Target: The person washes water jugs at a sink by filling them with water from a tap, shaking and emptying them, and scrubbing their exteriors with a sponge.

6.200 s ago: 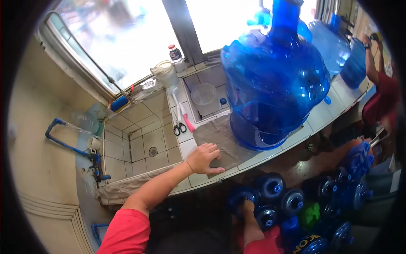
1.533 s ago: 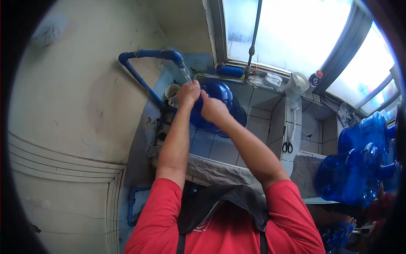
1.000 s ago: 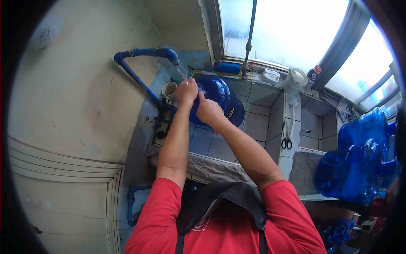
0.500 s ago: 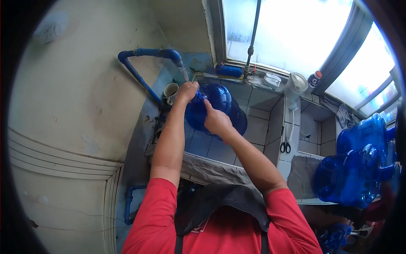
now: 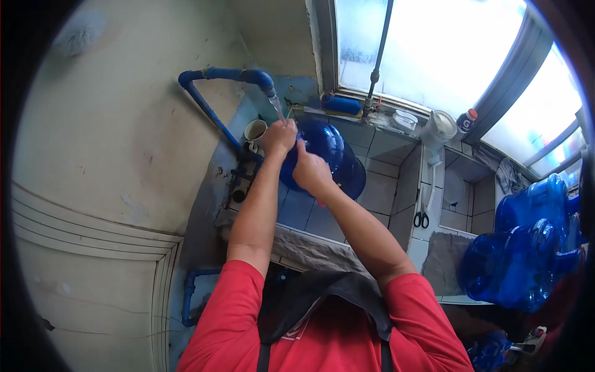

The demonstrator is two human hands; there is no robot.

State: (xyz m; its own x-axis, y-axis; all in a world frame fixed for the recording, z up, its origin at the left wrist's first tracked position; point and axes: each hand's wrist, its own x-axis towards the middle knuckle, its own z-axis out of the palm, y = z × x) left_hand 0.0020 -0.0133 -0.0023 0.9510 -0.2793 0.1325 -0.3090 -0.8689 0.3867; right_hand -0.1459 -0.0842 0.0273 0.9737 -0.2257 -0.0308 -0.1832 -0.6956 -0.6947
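A large blue water jug [image 5: 353, 177] lies on its side in the tiled basin, its neck end toward the pipe. My left hand [image 5: 280, 136] is closed at the jug's neck, under water [image 5: 277, 107] running from the blue pipe [image 5: 257, 77]. Against the jug near the neck is my right hand [image 5: 312, 172], fingers curled and one digit pointing up. A small red bit [image 5: 320, 203] shows below the right hand; whatever is inside that fist is hidden. The neck itself is mostly covered by my hands.
A white mug [image 5: 255, 130] stands left of the basin. Along the window ledge are a blue roller-like item [image 5: 342, 105], a white tub [image 5: 439, 127] and a bottle [image 5: 467, 119]. Black-handled scissors [image 5: 421, 219] lie on the divider. More blue jugs [image 5: 527, 248] stand at right.
The right hand has shifted slightly left along the jug, nearer the left hand. The left hand has turned a little under the water. The whole view has shifted slightly.
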